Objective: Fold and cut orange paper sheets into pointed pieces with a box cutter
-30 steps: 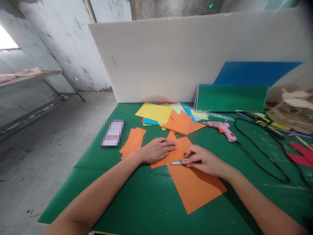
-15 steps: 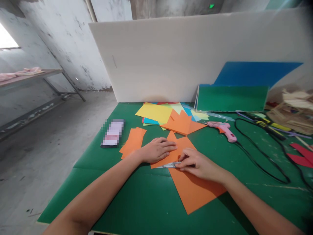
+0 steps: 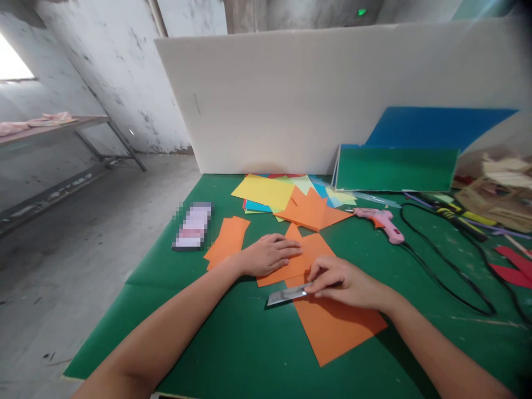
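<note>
My left hand [image 3: 272,255] lies flat, fingers stretched out, pressing a folded-looking piece of orange paper [image 3: 293,231] onto the green tabletop. In my right hand [image 3: 334,281] a silver utility knife [image 3: 286,295] is pinched between thumb and fingers. Its flat metal end points left, tilted a little and lifted just off the paper. Under the right hand spreads a larger orange paper sheet [image 3: 336,332], partly covered by the hand and by the piece under my left hand. The knife's handle end is hidden in my fingers.
Orange strips [image 3: 230,238] and a blurred phone [image 3: 194,226] lie left. Behind are coloured sheets [image 3: 261,191] and cut orange shapes [image 3: 305,209]. A pink glue gun [image 3: 384,221] with black cable, pliers [image 3: 457,219] and red pieces [image 3: 515,266] lie right. A white board [image 3: 266,105] stands behind.
My right hand has lifted the knife from the lower edge of the orange piece and brought it slightly toward me, its flat side now showing. The left hand stays in place.
</note>
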Motion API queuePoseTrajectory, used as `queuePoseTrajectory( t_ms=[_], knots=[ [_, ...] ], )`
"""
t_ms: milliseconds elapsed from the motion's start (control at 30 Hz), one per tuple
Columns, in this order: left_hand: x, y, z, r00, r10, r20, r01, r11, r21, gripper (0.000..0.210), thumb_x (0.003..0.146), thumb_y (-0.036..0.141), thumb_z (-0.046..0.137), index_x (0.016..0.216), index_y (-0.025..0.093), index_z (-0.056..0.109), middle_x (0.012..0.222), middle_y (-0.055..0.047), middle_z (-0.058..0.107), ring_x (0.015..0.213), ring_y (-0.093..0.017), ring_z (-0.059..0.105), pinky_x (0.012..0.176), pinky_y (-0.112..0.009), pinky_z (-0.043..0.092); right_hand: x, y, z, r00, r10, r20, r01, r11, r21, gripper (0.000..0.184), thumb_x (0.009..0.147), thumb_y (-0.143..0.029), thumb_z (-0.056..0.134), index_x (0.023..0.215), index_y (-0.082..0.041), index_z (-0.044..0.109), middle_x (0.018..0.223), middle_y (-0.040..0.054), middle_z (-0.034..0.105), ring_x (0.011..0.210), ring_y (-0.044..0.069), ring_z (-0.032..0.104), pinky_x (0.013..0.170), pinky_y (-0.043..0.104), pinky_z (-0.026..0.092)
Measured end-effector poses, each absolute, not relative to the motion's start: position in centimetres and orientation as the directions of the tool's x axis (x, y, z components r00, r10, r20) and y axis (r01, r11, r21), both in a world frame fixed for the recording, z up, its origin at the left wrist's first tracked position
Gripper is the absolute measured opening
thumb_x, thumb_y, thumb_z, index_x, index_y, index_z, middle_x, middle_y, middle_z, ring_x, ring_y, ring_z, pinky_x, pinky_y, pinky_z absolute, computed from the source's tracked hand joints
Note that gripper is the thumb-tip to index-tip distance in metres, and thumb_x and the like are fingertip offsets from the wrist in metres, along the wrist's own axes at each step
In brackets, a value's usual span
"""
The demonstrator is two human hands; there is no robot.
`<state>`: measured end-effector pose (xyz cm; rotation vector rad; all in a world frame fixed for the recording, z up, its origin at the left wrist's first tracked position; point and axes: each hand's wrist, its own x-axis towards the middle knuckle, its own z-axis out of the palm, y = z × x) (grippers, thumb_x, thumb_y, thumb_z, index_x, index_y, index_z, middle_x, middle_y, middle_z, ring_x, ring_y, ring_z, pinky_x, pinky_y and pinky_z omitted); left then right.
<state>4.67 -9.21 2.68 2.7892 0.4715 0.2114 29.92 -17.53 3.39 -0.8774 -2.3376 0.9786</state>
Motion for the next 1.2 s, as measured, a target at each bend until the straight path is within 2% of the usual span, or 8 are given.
queuePoseTrajectory(
  t_ms=[100, 167, 300, 400, 567, 800, 1033, 1200],
  knots=[
    [4.7, -9.3, 3.0, 0.933, 0.344, 0.108, 0.289, -0.893, 0.346, 0.044, 0.103, 0.036, 0.024, 0.142, 0.026, 0.041, 0.146, -0.003, 0.046, 0.127, -0.021, 0.043, 0.111, -0.038, 0.024, 32.6, -16.7, 3.6, -0.580, 0.782, 0.228, 0.370, 0.503, -0.781, 0.017, 0.089, -0.029, 0.063, 0.101, -0.030, 0.075, 0.096, 0.0054, 0.064, 0.090, 0.018, 0.062, 0.076, 0.031, 0.051],
    [4.7, -9.4, 3.2, 0.921, 0.375, 0.108, 0.315, -0.878, 0.360, 0.048, 0.100, 0.047, 0.030, 0.140, 0.024, 0.043, 0.143, -0.007, 0.048, 0.125, -0.025, 0.043, 0.110, -0.040, 0.027, 33.9, -16.1, 3.5, -0.421, 0.858, 0.294, 0.430, 0.474, -0.768, 0.016, 0.088, -0.030, 0.063, 0.099, -0.030, 0.075, 0.095, 0.0048, 0.063, 0.090, 0.019, 0.062, 0.076, 0.031, 0.051],
    [4.6, -9.7, 3.3, 0.896, 0.435, 0.091, 0.371, -0.844, 0.387, 0.079, 0.080, 0.071, 0.053, 0.143, 0.024, 0.040, 0.143, -0.011, 0.045, 0.129, -0.033, 0.038, 0.109, -0.044, 0.027, 34.7, -15.2, 2.8, -0.196, 0.902, 0.384, 0.632, 0.415, -0.654, 0.018, 0.088, -0.035, 0.063, 0.098, -0.027, 0.074, 0.091, 0.0052, 0.062, 0.085, 0.021, 0.061, 0.070, 0.034, 0.050],
    [4.6, -9.8, 3.3, 0.890, 0.447, 0.090, 0.383, -0.840, 0.385, 0.083, 0.077, 0.072, 0.056, 0.142, 0.024, 0.040, 0.141, -0.012, 0.045, 0.129, -0.034, 0.037, 0.110, -0.047, 0.025, 34.4, -14.9, 2.1, -0.224, 0.894, 0.389, 0.737, 0.416, -0.532, 0.020, 0.090, -0.034, 0.058, 0.099, -0.024, 0.074, 0.089, 0.0070, 0.062, 0.084, 0.023, 0.059, 0.069, 0.037, 0.049],
    [4.6, -9.9, 3.5, 0.895, 0.436, 0.093, 0.367, -0.838, 0.404, 0.075, 0.077, 0.067, 0.061, 0.136, 0.024, 0.045, 0.129, -0.013, 0.050, 0.120, -0.032, 0.045, 0.105, -0.046, 0.031, 34.5, -14.4, 1.3, -0.359, 0.844, 0.398, 0.776, 0.507, -0.375, 0.023, 0.092, -0.030, 0.054, 0.099, -0.024, 0.075, 0.088, 0.0088, 0.064, 0.085, 0.025, 0.058, 0.075, 0.043, 0.049],
    [4.5, -10.1, 3.5, 0.896, 0.431, 0.106, 0.333, -0.811, 0.481, 0.072, 0.077, 0.061, 0.066, 0.136, 0.026, 0.043, 0.132, -0.013, 0.044, 0.112, -0.029, 0.051, 0.099, -0.042, 0.040, 35.0, -14.1, 1.2, -0.459, 0.820, 0.342, 0.728, 0.568, -0.384, 0.023, 0.093, -0.027, 0.054, 0.104, -0.027, 0.074, 0.091, 0.0081, 0.063, 0.087, 0.023, 0.058, 0.073, 0.040, 0.050],
    [4.6, -10.0, 3.3, 0.875, 0.462, 0.141, 0.373, -0.831, 0.413, 0.081, 0.072, 0.066, 0.067, 0.135, 0.021, 0.044, 0.130, -0.015, 0.045, 0.121, -0.033, 0.045, 0.103, -0.045, 0.036, 35.3, -14.1, 1.2, -0.433, 0.828, 0.356, 0.734, 0.553, -0.394, 0.022, 0.093, -0.027, 0.054, 0.102, -0.025, 0.074, 0.092, 0.0083, 0.062, 0.088, 0.023, 0.058, 0.076, 0.041, 0.050],
    [4.8, -10.2, 3.9, 0.866, 0.497, 0.054, 0.435, -0.803, 0.408, 0.078, 0.072, 0.068, 0.065, 0.131, 0.020, 0.048, 0.124, -0.014, 0.050, 0.115, -0.033, 0.048, 0.098, -0.044, 0.040, 35.5, -14.1, 1.2, -0.414, 0.837, 0.358, 0.738, 0.539, -0.406, 0.022, 0.093, -0.029, 0.053, 0.101, -0.026, 0.074, 0.091, 0.0083, 0.064, 0.088, 0.024, 0.059, 0.076, 0.042, 0.051]
  ],
)
